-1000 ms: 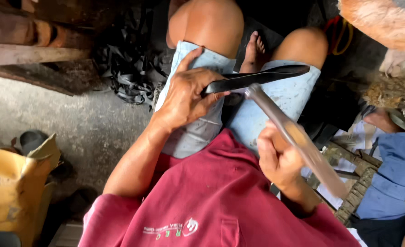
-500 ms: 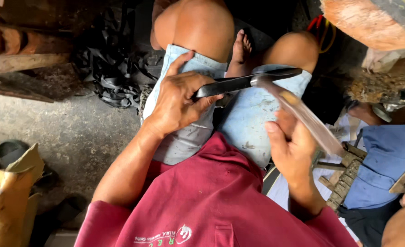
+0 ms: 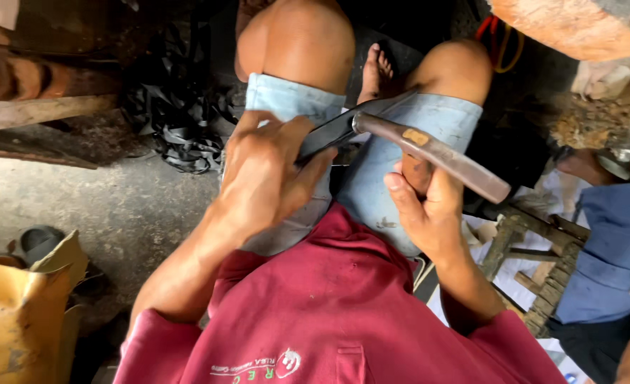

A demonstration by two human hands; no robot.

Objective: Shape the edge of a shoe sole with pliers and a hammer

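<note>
I sit with my knees apart, in light denim shorts and a red shirt. My left hand (image 3: 265, 178) grips a dark flat metal blade (image 3: 350, 121) that lies across my lap, pointing to the right. My right hand (image 3: 425, 206) holds a worn wooden handle (image 3: 435, 153). The handle slants up to the left. Its upper end meets the blade between my thighs. Whatever head the handle carries is hidden by the blade.
A pile of black rubber strips (image 3: 180, 121) lies on the concrete floor at the left. Wooden beams (image 3: 38, 107) sit at the far left. A yellow paper bag (image 3: 16, 320) stands at the lower left. A wooden stool (image 3: 535, 263) and another person in blue clothing (image 3: 613, 249) are at the right.
My right hand has swung the wooden handle down to the left, so its end now meets the blade. The left hand keeps its grip on the blade. The view has shifted slightly.
</note>
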